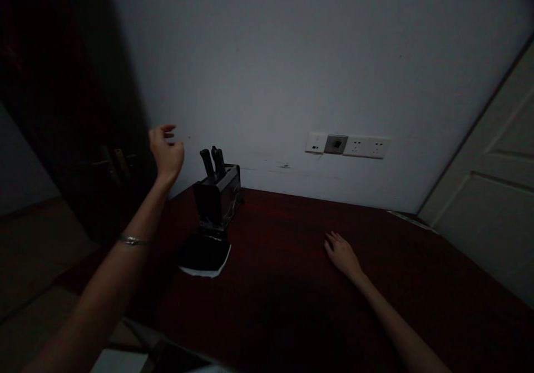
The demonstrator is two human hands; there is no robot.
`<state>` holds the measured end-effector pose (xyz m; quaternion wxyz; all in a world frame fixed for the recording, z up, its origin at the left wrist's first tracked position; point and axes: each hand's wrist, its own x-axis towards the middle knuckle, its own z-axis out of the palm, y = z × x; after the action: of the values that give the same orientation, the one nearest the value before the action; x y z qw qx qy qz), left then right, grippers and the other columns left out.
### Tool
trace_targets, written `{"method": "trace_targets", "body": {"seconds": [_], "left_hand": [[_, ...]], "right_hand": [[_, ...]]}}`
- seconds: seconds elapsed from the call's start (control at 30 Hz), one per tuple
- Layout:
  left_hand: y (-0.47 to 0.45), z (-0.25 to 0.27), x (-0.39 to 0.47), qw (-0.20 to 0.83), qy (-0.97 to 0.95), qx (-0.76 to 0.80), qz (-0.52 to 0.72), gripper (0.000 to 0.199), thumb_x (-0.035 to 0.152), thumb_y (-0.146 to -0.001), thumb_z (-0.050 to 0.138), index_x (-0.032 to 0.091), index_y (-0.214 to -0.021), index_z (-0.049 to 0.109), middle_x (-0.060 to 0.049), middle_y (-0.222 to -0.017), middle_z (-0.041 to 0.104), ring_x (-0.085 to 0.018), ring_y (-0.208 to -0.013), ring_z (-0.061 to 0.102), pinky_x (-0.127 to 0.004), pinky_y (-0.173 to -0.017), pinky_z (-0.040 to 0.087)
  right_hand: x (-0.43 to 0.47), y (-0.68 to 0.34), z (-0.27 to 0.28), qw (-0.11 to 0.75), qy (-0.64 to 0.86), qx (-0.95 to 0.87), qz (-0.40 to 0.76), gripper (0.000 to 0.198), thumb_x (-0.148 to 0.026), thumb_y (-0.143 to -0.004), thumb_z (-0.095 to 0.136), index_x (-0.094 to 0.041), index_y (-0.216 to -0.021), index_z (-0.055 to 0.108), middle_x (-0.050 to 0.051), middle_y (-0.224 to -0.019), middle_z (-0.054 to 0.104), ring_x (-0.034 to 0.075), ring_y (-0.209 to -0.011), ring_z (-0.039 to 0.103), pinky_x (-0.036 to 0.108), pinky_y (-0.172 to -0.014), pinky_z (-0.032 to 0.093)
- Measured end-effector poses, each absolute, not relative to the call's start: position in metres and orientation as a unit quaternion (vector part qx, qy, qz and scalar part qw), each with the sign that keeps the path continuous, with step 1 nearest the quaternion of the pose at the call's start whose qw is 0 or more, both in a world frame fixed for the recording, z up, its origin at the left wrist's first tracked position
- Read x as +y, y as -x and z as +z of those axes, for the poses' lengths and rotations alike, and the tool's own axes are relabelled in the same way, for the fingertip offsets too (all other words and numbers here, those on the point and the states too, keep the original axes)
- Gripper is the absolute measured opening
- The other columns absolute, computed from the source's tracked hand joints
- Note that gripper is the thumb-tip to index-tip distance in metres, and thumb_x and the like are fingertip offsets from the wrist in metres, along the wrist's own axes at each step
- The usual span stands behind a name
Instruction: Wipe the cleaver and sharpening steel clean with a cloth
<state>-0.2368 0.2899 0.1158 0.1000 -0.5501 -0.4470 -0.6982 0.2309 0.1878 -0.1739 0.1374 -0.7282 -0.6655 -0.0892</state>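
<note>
Handles [206,163], dark and knife-like, stand up out of a boxy holder [207,202] near the back left corner of the bench [277,234], close to the wall [267,84]. The holder has a black end and a shinier long side. In front of it, toward the bench's left edge, lies a flat black piece [202,253] with a pale border along its near side; the gloom hides what it is made of.

The left grip [166,149] is raised to the left of the handles and apart from them. Its fingers are partly curled, with a gap between them and the thumb, and nothing shows in it. A bracelet [132,240] circles that forearm. The right grip [340,252] rests palm down toward the right part of the bench, well in from the back edge, fingers loosely extended and no object visible beneath them.

The holder looks stiff and likely fairly heavy for its bulk, and its shiny side may be slippery; the lower body, taken from both sides, seems the steadier hold. The tools look rigid, probably light to moderate in weight, and each is best taken around its upright handle, clear of whatever sits inside. The flat black piece looks thin and perhaps soft, so its pale-bordered near edge offers the easiest pinch.
</note>
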Motion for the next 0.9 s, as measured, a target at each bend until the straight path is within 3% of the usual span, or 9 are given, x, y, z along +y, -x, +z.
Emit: {"method": "trace_targets", "body": {"seconds": [0.1, 0.2, 0.27, 0.47, 0.67, 0.9], "left_hand": [[0.257, 0.098, 0.332, -0.077, 0.606, -0.515, -0.601, 0.042, 0.008, -0.055, 0.059, 0.013, -0.097, 0.058, -0.007, -0.094, 0.059, -0.021, -0.087, 0.057, -0.036, -0.075, 0.046], [0.262, 0.073, 0.352, -0.270, 0.681, -0.478, -0.484, 0.044, 0.019, -0.056, 0.063, 0.016, -0.099, 0.059, -0.008, -0.098, 0.062, -0.021, -0.090, 0.058, -0.035, -0.078, 0.046], [0.262, 0.061, 0.353, -0.332, 0.708, -0.440, -0.441, 0.046, 0.025, -0.057, 0.065, 0.017, -0.102, 0.059, -0.009, -0.100, 0.063, -0.021, -0.091, 0.059, -0.034, -0.079, 0.045], [0.253, 0.050, 0.353, -0.331, 0.703, -0.431, -0.458, 0.045, 0.026, -0.059, 0.068, 0.014, -0.101, 0.059, -0.007, -0.094, 0.065, -0.017, -0.084, 0.060, -0.029, -0.075, 0.045], [0.253, 0.050, 0.366, -0.328, 0.691, -0.428, -0.482, 0.031, 0.028, -0.058, 0.069, 0.013, -0.083, 0.060, -0.005, -0.083, 0.065, -0.018, -0.080, 0.060, -0.032, -0.077, 0.046], [0.256, 0.053, 0.370, -0.326, 0.696, -0.423, -0.479, 0.032, 0.031, -0.057, 0.071, 0.013, -0.082, 0.060, -0.005, -0.076, 0.066, -0.018, -0.076, 0.060, -0.034, -0.077, 0.047]], "right_hand": [[0.187, -0.230, -0.173, 0.138, 0.725, -0.669, -0.088, 0.045, -0.028, -0.086, 0.033, -0.005, -0.120, 0.053, 0.019, -0.128, 0.048, 0.027, -0.122, 0.041, 0.038, -0.100, 0.033], [0.188, -0.230, -0.173, 0.140, 0.723, -0.670, -0.091, 0.046, -0.027, -0.086, 0.033, -0.003, -0.120, 0.053, 0.019, -0.127, 0.049, 0.027, -0.123, 0.041, 0.037, -0.100, 0.033], [0.188, -0.230, -0.174, 0.141, 0.722, -0.671, -0.094, 0.045, -0.027, -0.086, 0.033, -0.003, -0.119, 0.053, 0.019, -0.127, 0.049, 0.027, -0.122, 0.041, 0.037, -0.100, 0.034], [0.189, -0.230, -0.175, 0.138, 0.722, -0.671, -0.100, 0.045, -0.027, -0.086, 0.033, -0.004, -0.119, 0.054, 0.018, -0.127, 0.050, 0.027, -0.121, 0.043, 0.037, -0.099, 0.034], [0.189, -0.230, -0.176, 0.147, 0.722, -0.669, -0.095, 0.045, -0.027, -0.086, 0.033, -0.004, -0.119, 0.054, 0.018, -0.127, 0.049, 0.026, -0.121, 0.043, 0.037, -0.100, 0.033], [0.191, -0.232, -0.180, 0.151, 0.718, -0.672, -0.102, 0.047, -0.029, -0.086, 0.032, -0.003, -0.119, 0.054, 0.019, -0.127, 0.050, 0.027, -0.121, 0.043, 0.038, -0.101, 0.034]]}}
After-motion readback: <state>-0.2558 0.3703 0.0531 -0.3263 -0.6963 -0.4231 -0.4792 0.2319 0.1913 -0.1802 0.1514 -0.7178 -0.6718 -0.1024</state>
